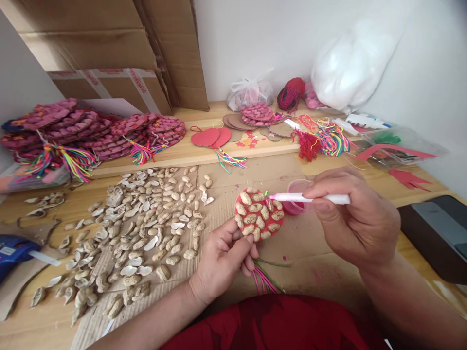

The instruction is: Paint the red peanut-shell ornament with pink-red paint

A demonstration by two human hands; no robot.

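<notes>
My left hand (228,257) grips a red round disc (260,215) by its lower left edge, thumb on top. Peanut shells (254,207) cover the disc's face, and green and pink cords (268,279) hang below it. Between thumb and fingers of my right hand (353,214) is a slim white brush (302,198), held level. Its pink tip touches or nearly touches a peanut shell at the disc's upper right, which shows pink colour. Just behind the brush stands a small clear cup of pink paint (293,206), partly hidden by it.
Loose peanut shells (146,218) spread across cardboard at left, near a blue glue gun (18,253). Finished pink discs (146,129), red discs (210,137), coloured tassels (330,137) and bagged yarn line the back ledge. A dark phone (438,233) lies at right.
</notes>
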